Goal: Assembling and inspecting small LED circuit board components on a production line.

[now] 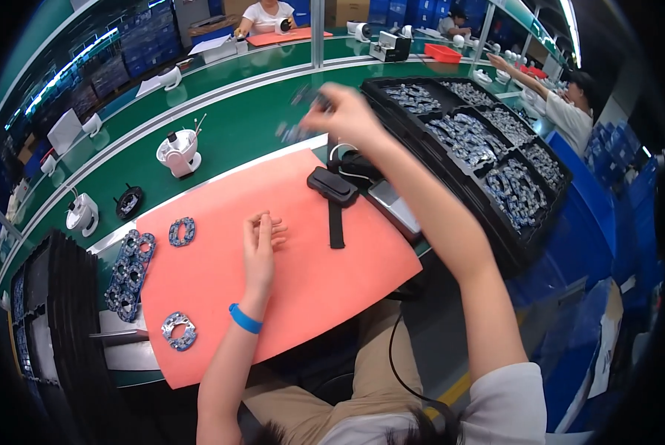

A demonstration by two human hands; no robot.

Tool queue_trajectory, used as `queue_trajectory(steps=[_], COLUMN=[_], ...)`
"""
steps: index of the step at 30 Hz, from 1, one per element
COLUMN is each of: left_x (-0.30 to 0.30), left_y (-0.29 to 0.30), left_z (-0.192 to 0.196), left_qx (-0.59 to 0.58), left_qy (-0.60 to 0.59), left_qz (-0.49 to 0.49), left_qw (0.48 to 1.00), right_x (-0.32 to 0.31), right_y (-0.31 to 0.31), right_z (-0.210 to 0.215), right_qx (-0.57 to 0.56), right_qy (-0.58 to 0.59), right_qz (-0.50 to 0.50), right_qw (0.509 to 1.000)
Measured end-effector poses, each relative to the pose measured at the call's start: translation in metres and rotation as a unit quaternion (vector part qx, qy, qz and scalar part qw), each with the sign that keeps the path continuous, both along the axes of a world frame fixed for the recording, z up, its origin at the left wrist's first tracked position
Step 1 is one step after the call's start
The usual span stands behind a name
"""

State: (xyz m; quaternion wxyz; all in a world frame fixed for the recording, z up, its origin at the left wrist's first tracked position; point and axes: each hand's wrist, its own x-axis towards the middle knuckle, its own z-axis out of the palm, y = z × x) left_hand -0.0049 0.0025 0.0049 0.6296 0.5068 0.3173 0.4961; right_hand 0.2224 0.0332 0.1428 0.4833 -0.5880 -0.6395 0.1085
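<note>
My left hand (263, 236) is held over the salmon-pink mat (221, 297) with nothing in it, its fingers loosely stretched and slightly apart. A blue band circles that wrist. My right hand (345, 117) is raised past the mat's far edge, above the green bench. Its fingers are closed round something dark, smeared by motion; I cannot make out the kind. A small black device with a strap (332, 187) lies on the mat below that hand. Two ring-shaped circuit boards, one farther (182, 231) and one nearer (179, 331), lie at the mat's left side.
A joined panel of ring boards (130, 274) lies at the mat's left edge, beside stacked black trays (73, 297). A compartmented black tray (451, 170) of circuit boards stands at right. White camera housings (178, 153) are on the green bench (232, 119). Other people sit beyond.
</note>
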Motion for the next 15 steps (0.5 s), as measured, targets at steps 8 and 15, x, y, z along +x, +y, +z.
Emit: queue_trajectory(steps=[8,15], left_x=[0.007,0.005], left_y=[-0.004,-0.003], left_z=[-0.009,-0.011], left_qx=[0.073,0.104], left_qy=[0.106,0.150], left_qz=[-0.010,-0.017], left_qw=[0.992,0.983], right_x=[0.236,0.282], right_y=[-0.029,-0.051], right_z=[0.014,-0.010], right_qx=[0.008,-0.058], right_qy=[-0.090,-0.204], right_qz=[-0.487,-0.532], right_qw=[0.868,0.820])
